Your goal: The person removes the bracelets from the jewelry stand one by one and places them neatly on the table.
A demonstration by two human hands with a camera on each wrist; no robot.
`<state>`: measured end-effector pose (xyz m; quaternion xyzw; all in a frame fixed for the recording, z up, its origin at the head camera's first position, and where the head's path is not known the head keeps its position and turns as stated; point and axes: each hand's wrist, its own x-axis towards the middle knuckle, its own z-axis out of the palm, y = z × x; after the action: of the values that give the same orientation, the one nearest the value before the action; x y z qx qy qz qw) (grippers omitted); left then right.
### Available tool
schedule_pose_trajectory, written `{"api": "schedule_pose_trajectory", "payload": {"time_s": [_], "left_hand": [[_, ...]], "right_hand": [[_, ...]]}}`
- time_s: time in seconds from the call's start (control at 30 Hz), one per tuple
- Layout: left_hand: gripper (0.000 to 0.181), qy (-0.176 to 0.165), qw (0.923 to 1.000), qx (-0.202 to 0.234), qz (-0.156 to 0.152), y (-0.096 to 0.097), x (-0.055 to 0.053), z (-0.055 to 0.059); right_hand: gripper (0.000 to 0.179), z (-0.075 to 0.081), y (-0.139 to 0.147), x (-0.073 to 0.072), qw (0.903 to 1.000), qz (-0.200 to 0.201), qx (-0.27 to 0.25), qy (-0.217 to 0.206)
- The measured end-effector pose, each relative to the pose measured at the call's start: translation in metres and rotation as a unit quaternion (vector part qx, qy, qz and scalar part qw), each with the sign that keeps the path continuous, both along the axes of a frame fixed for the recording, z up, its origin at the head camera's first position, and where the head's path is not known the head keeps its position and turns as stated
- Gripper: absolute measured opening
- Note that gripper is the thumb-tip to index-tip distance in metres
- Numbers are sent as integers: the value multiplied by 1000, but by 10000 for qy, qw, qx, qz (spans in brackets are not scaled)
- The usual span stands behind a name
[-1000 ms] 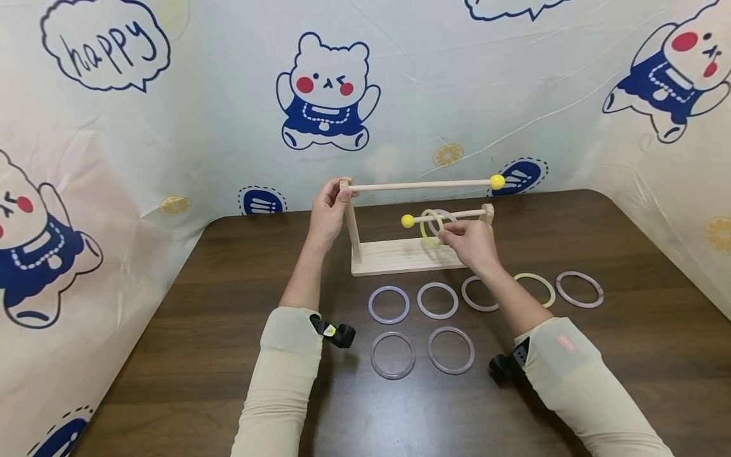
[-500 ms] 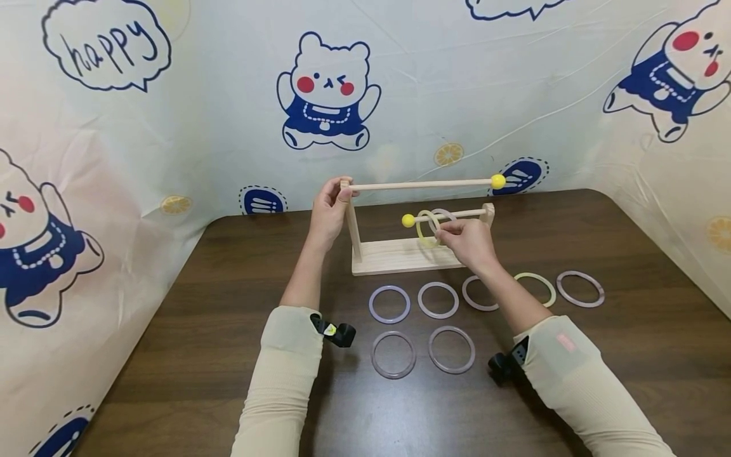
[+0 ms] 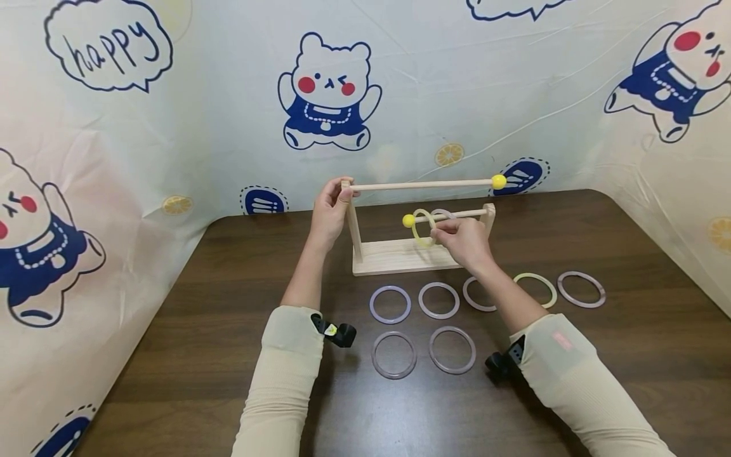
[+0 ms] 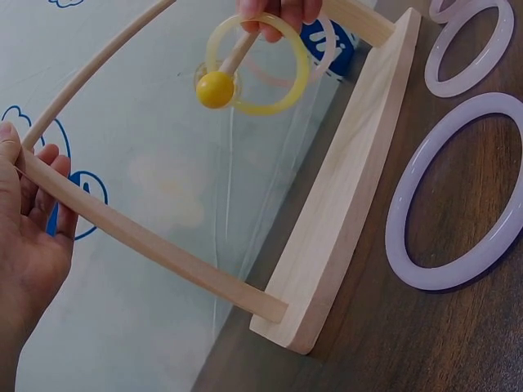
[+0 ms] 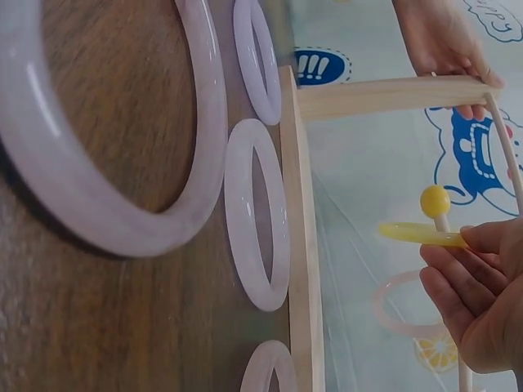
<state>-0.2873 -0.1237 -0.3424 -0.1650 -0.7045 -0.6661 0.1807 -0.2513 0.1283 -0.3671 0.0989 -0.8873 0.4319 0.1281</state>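
A wooden bangle stand (image 3: 388, 257) has an upper rod (image 3: 422, 185) and a lower rod, each tipped with a yellow ball. My left hand (image 3: 327, 216) grips the top of its left post, thumb in front and fingers behind. Between thumb and fingers my right hand (image 3: 468, 243) pinches a translucent yellow bangle (image 5: 404, 233). That bangle encircles the lower rod close behind its yellow ball (image 3: 408, 221). Farther along the same rod hangs a pale bangle (image 3: 442, 212), partly hidden by the right hand.
Several bangles lie on the dark wooden table (image 3: 200, 330) in front of the stand: a bluish-purple bangle (image 3: 372, 304), a yellow-green bangle (image 3: 533, 275), a pinkish bangle (image 3: 580, 273) and others. The right forearm covers part of one. A printed cloth (image 3: 228, 95) hangs behind.
My right hand has slid the yellow bangle left along the lower rod, away from the pale bangle and up to the ball. The left hand stays on the post.
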Motion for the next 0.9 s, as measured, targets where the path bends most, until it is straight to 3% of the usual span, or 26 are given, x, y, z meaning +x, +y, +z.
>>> {"api": "schedule_pose_trajectory", "payload": {"time_s": [0.73, 0.9], "left_hand": [[36, -88, 9999, 92, 24, 0, 1, 0], [35, -110, 9999, 71, 23, 0, 0, 0]], "right_hand": [[18, 7, -5, 2, 9984, 41, -524, -185], [19, 7, -2, 2, 9919, 239, -1119, -548]]}}
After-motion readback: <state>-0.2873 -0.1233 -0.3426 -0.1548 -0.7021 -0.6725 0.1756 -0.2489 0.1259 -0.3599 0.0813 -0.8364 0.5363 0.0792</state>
